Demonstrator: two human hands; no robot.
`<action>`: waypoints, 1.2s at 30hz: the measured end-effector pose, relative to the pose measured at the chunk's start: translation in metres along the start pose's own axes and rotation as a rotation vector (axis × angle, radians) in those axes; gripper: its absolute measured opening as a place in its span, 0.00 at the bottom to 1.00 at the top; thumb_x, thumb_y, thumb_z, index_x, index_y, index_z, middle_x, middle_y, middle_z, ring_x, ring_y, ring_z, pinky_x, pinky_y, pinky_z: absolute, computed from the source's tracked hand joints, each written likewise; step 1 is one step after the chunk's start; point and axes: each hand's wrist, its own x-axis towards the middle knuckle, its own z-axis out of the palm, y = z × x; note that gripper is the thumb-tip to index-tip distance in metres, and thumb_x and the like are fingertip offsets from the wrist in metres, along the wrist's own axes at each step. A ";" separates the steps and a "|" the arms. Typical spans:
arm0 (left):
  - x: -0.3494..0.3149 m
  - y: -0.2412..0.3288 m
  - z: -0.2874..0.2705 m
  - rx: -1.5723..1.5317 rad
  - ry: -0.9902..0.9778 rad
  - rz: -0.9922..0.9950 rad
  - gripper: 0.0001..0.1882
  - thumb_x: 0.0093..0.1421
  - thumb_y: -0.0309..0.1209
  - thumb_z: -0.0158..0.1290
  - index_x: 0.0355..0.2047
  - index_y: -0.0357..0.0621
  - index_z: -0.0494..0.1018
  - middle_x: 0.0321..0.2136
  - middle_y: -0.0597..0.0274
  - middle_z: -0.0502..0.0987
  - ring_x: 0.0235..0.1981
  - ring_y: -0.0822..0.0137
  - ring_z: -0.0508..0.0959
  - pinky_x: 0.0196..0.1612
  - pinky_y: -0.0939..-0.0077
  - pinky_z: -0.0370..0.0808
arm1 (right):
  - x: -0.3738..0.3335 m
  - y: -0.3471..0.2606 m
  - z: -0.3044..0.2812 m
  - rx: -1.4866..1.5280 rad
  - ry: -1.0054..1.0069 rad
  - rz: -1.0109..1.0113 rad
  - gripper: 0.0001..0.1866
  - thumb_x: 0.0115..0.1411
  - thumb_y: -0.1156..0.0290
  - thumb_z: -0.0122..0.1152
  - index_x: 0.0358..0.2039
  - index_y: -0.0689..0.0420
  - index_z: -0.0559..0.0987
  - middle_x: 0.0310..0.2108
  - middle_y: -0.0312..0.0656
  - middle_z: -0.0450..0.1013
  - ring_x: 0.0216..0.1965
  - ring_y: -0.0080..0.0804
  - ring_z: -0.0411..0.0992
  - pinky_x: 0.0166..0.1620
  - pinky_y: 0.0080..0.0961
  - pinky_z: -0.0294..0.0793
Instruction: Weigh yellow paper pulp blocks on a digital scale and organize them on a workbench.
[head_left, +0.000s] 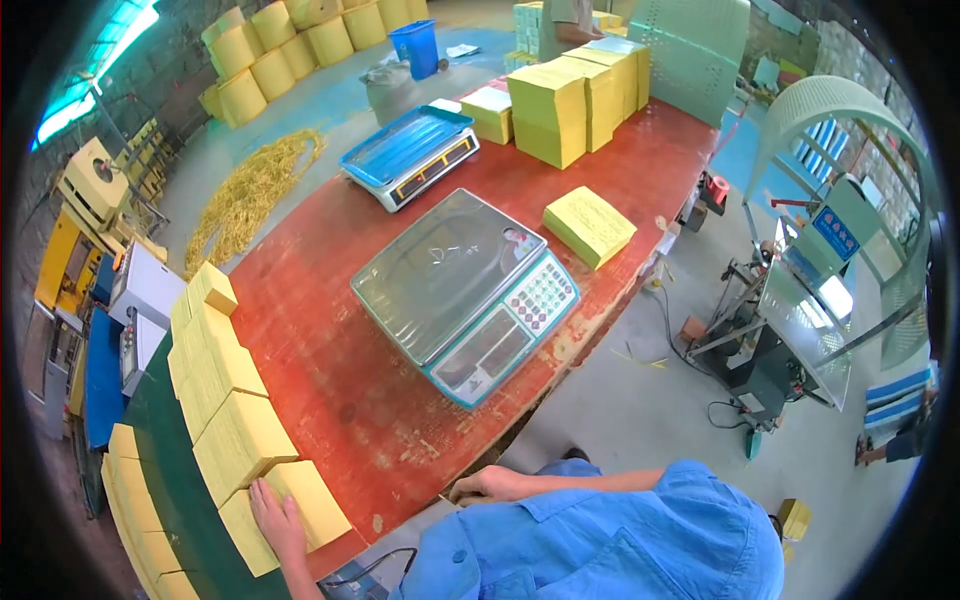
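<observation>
My left hand (279,518) lies with its fingers stretched out on the nearest stack of yellow paper (312,500), at the left edge of the red table (345,385). More yellow paper stacks (240,440) run in a row away from it along that edge. My right hand (488,486) is at the table's front edge, close to my body. Its fingers are curled in, and what they hold, if anything, is hidden. A digital scale (450,280) with a grey platform and a keypad sits on the table ahead of both hands, touched by neither.
Behind it stands a second scale with a blue tray (410,145). A short yellow paper stack (590,227) lies right of the scales; taller stacks (548,115) stand farther back, near another person (570,25). A machine with a curved guard (800,290) is at right; yellow strips (255,185) cover floor at left.
</observation>
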 end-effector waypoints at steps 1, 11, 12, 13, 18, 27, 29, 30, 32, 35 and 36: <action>-0.004 0.009 -0.005 0.004 0.005 0.002 0.34 0.63 0.38 0.45 0.65 0.30 0.53 0.66 0.38 0.54 0.67 0.44 0.53 0.69 0.53 0.49 | -0.003 0.000 -0.002 0.006 -0.012 -0.005 0.13 0.63 0.68 0.55 0.46 0.58 0.77 0.36 0.47 0.78 0.37 0.40 0.77 0.40 0.35 0.75; -0.056 0.166 -0.015 -0.179 -0.061 0.330 0.44 0.57 0.51 0.48 0.64 0.28 0.54 0.65 0.35 0.52 0.67 0.39 0.52 0.68 0.49 0.49 | -0.077 0.028 -0.021 0.189 0.051 0.074 0.16 0.65 0.62 0.53 0.48 0.58 0.77 0.41 0.45 0.78 0.42 0.33 0.76 0.46 0.30 0.74; -0.063 0.180 -0.016 -0.184 -0.062 0.340 0.44 0.57 0.51 0.48 0.64 0.28 0.54 0.65 0.35 0.52 0.67 0.39 0.52 0.68 0.49 0.49 | -0.085 0.030 -0.023 0.245 0.070 0.074 0.17 0.65 0.62 0.53 0.49 0.59 0.77 0.42 0.45 0.78 0.44 0.32 0.76 0.48 0.29 0.73; -0.061 0.198 -0.015 -0.167 -0.066 0.350 0.44 0.57 0.51 0.49 0.64 0.28 0.54 0.66 0.35 0.52 0.67 0.39 0.52 0.68 0.49 0.49 | -0.089 0.037 -0.024 0.277 0.071 0.115 0.19 0.65 0.60 0.52 0.50 0.60 0.76 0.43 0.44 0.77 0.45 0.30 0.74 0.49 0.29 0.72; -0.063 0.264 -0.012 -0.118 -0.105 0.318 0.44 0.56 0.49 0.52 0.64 0.29 0.54 0.66 0.36 0.52 0.67 0.40 0.52 0.68 0.49 0.49 | -0.071 0.081 -0.008 0.788 0.085 0.313 0.25 0.65 0.57 0.54 0.58 0.56 0.70 0.45 0.38 0.74 0.45 0.28 0.73 0.45 0.27 0.74; -0.058 0.301 -0.032 -0.290 0.017 0.282 0.39 0.56 0.41 0.56 0.64 0.37 0.57 0.67 0.39 0.50 0.67 0.40 0.52 0.67 0.51 0.51 | -0.035 0.057 -0.003 1.468 -0.113 0.231 0.21 0.67 0.56 0.48 0.53 0.56 0.74 0.49 0.42 0.75 0.52 0.34 0.72 0.58 0.39 0.67; -0.070 0.292 -0.035 -0.211 -0.029 0.224 0.37 0.56 0.40 0.56 0.64 0.38 0.59 0.67 0.39 0.49 0.67 0.38 0.53 0.67 0.51 0.53 | -0.034 0.043 -0.004 1.434 0.017 0.349 0.26 0.67 0.55 0.49 0.59 0.59 0.68 0.56 0.45 0.70 0.55 0.36 0.69 0.59 0.38 0.66; -0.073 0.292 -0.035 -0.207 -0.029 0.212 0.37 0.56 0.40 0.56 0.64 0.38 0.59 0.67 0.39 0.49 0.67 0.38 0.53 0.67 0.51 0.53 | -0.034 0.039 -0.007 1.433 0.006 0.355 0.26 0.67 0.55 0.49 0.59 0.59 0.68 0.56 0.45 0.70 0.55 0.36 0.69 0.59 0.38 0.66; -0.083 0.289 -0.030 -0.359 -0.105 0.114 0.36 0.58 0.38 0.54 0.64 0.39 0.58 0.68 0.42 0.49 0.67 0.42 0.55 0.68 0.56 0.52 | -0.037 0.031 -0.013 1.339 -0.050 0.217 0.27 0.67 0.56 0.50 0.60 0.60 0.67 0.57 0.44 0.69 0.56 0.38 0.69 0.60 0.38 0.66; -0.085 0.251 -0.016 -0.501 -0.006 0.060 0.34 0.60 0.39 0.52 0.64 0.38 0.59 0.66 0.42 0.53 0.63 0.45 0.61 0.65 0.54 0.58 | -0.033 0.007 -0.026 1.099 -0.029 0.221 0.29 0.66 0.59 0.53 0.63 0.61 0.63 0.58 0.44 0.67 0.57 0.34 0.67 0.60 0.34 0.65; -0.084 0.240 -0.012 -0.593 0.045 0.018 0.32 0.63 0.39 0.50 0.64 0.38 0.59 0.66 0.43 0.55 0.62 0.49 0.64 0.64 0.55 0.60 | -0.033 -0.011 -0.034 0.924 -0.027 0.226 0.30 0.66 0.59 0.53 0.64 0.61 0.62 0.58 0.44 0.68 0.57 0.33 0.67 0.60 0.32 0.65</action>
